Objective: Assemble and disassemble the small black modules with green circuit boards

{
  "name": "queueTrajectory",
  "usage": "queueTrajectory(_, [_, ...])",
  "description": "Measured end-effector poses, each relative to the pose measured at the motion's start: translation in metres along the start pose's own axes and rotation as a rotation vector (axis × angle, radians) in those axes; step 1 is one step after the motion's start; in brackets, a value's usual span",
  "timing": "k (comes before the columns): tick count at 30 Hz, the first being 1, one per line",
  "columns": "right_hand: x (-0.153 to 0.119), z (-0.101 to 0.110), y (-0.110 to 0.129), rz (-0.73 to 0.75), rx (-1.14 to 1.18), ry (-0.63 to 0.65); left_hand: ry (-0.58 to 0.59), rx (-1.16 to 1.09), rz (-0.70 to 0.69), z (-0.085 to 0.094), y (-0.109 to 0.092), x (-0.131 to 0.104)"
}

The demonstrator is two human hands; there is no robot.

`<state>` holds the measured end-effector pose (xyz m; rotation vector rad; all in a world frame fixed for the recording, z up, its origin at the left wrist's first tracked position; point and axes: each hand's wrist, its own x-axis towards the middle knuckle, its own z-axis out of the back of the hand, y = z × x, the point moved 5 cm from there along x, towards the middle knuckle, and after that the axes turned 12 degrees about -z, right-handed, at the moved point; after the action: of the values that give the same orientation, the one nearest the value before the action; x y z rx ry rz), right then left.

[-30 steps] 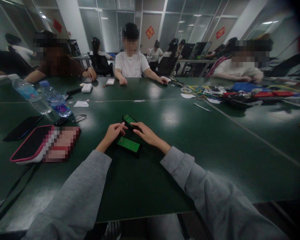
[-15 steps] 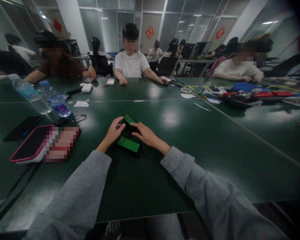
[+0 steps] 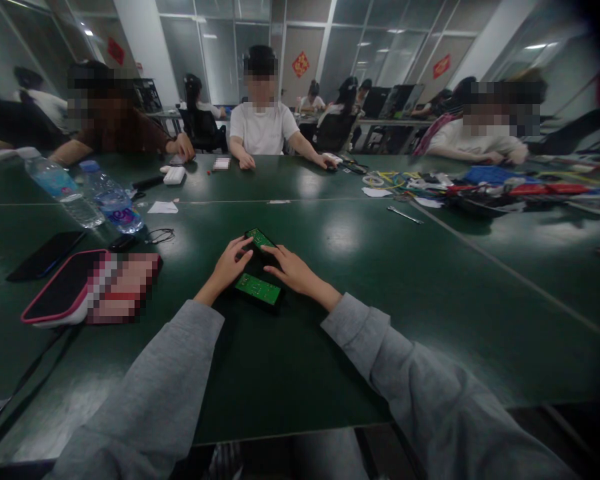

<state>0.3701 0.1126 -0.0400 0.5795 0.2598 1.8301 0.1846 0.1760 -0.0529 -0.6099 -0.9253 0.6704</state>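
A green circuit board in a black housing (image 3: 261, 237) is between my two hands, farther from me than a second one. My left hand (image 3: 231, 261) grips its left end, with a fingertip over the green face. On the right end, my right hand (image 3: 294, 269) has its fingers bent at the edge and its thumb stretched out below. The undersides of these fingers are hidden. Just nearer to me, the second green circuit board (image 3: 258, 289), also in a black housing, lies face up on the green table (image 3: 260, 373), and neither hand grips it.
At left lie a pink-rimmed case (image 3: 65, 287), a dark phone (image 3: 46, 256) and two water bottles (image 3: 113, 197). A wrench (image 3: 405, 215) lies right of centre, before a heap of cables and tools (image 3: 500, 187). Several people sit around; one in a white shirt (image 3: 263, 127) faces me.
My left fingers have shifted slightly right, so a fingertip now lies over the far board's left end. My right hand and the nearer board look unmoved.
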Motion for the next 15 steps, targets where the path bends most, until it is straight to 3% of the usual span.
queueTrajectory(15, [-0.0006,-0.0010,-0.0009,0.006,-0.005,0.000,0.006,0.038,-0.016,-0.0022,0.0031,-0.0015])
